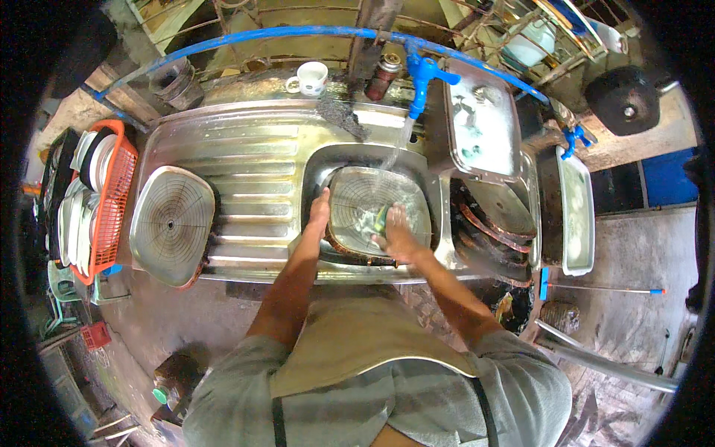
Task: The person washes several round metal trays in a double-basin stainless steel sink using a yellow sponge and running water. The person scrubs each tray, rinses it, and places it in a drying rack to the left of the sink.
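A rounded-square metal plate (pixel 356 195) with rings and spokes on its face lies over the sink basin (pixel 316 165). My left hand (pixel 320 210) is closed on the plate's left edge. Suds and water cover part of its face, where my right hand (pixel 397 235) presses a green scrubbing pad (pixel 380 219). Water (pixel 402 141) runs from the blue tap (pixel 423 74) at the far side. A similar plate (pixel 170 223) rests on the ribbed drainboard (pixel 253 179) to the left. Several dark-edged plates (pixel 495 223) are stacked just right of the basin.
An orange basket (pixel 112 216) of dishes stands at the far left. Behind the sink are a white mug (pixel 310 78) and a jar (pixel 383 77). A tub of soapy water (pixel 482 130) sits at the back right, with a long tray (pixel 576 216) beyond it.
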`<action>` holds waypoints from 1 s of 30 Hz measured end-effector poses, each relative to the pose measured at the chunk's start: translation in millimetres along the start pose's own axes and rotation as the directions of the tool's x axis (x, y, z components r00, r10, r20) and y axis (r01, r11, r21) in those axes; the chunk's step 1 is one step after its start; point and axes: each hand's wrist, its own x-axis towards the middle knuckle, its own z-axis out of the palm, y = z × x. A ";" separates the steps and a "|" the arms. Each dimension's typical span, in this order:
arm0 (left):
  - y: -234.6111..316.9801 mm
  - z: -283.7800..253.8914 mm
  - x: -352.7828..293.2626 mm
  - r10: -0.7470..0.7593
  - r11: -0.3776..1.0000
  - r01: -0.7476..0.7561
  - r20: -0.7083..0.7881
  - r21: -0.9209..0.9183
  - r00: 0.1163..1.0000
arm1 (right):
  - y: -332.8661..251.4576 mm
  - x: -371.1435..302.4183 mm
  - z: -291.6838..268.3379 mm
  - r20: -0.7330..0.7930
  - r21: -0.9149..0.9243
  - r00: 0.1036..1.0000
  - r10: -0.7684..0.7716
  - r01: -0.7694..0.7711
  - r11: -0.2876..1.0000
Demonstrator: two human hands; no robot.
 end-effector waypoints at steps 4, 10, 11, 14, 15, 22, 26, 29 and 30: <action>-13.2 -14.7 17.0 -0.006 0.999 0.008 -0.042 0.051 0.999 | -53.7 -8.7 11.6 0.002 0.436 0.958 -0.286 0.257 0.862; -41.7 -14.0 33.4 0.142 0.984 -0.141 -0.006 0.113 0.990 | -61.1 125.4 6.9 0.171 0.302 0.954 -0.247 0.188 0.935; -42.5 -11.9 31.0 0.129 0.980 -0.114 -0.083 0.161 0.988 | -51.6 143.9 -4.8 0.305 0.202 0.941 -0.148 0.088 0.975; -25.9 12.2 16.7 0.275 0.954 -0.287 0.125 0.091 0.953 | 15.5 147.8 31.5 -0.075 0.001 0.997 0.003 -0.003 1.000; -19.1 4.7 10.5 0.241 0.962 -0.254 0.121 0.104 0.963 | 11.7 145.5 39.4 -0.136 0.038 0.991 0.014 -0.009 0.999; -18.4 -17.2 -0.8 0.196 0.981 -0.196 0.030 -0.005 0.980 | 28.8 18.0 48.6 -0.036 0.337 0.986 -0.164 0.166 0.927; -19.5 -15.4 16.5 0.270 0.957 -0.281 0.134 0.076 0.954 | 50.6 88.6 -10.3 0.016 -0.186 0.991 0.135 -0.129 0.974; -14.1 -13.3 21.3 0.239 0.940 -0.253 0.088 0.228 0.967 | 1.4 125.2 11.1 0.069 -0.140 0.987 0.148 -0.137 0.981; -6.0 -4.9 19.2 0.198 0.946 -0.205 0.056 0.250 0.979 | -10.5 134.9 18.5 0.001 -0.024 0.989 0.149 -0.149 0.989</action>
